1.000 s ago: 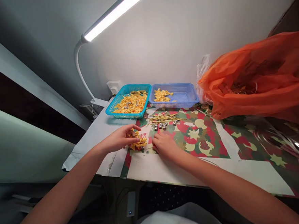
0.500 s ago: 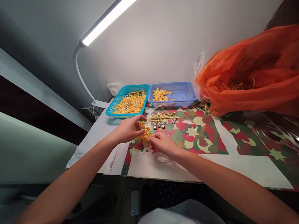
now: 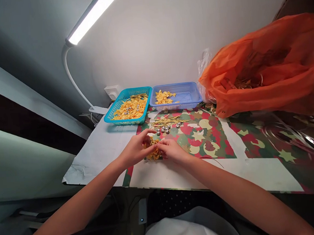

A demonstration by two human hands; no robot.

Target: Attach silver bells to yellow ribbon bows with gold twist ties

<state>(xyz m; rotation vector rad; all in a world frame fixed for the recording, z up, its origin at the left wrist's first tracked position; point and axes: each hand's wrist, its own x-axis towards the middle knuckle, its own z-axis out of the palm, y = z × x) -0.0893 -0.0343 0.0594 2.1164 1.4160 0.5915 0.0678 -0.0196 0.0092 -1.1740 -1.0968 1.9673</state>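
Between my two hands is a bunch of shiny yellow ribbon-like pieces [image 3: 154, 155], low over the front of the table. The fingers of my left hand [image 3: 135, 147] curl around its left and upper side, thumb along the front. From the right, my right hand [image 3: 173, 150] presses thumb and fingertips together at the bunch; what they pinch is hidden. Several silver bells [image 3: 163, 130] lie just beyond my hands, with a pile of thin golden twist-tie-like sticks [image 3: 168, 121] behind them. A thin cord [image 3: 215, 160] curves out near my right forearm.
A teal basket [image 3: 109, 121] full of yellow pieces and some bells stands at the back left. Beside it, a blue basket [image 3: 187, 94] holds fewer yellow pieces. An orange bag [image 3: 274, 100] takes up the right back. A white lamp [image 3: 72, 75] arches over the left side.
Both hands have drawn closer together around the yellow bunch, and my right fingertips now meet my left thumb. The cord loop below my right hand no longer shows there. The view has shifted slightly.
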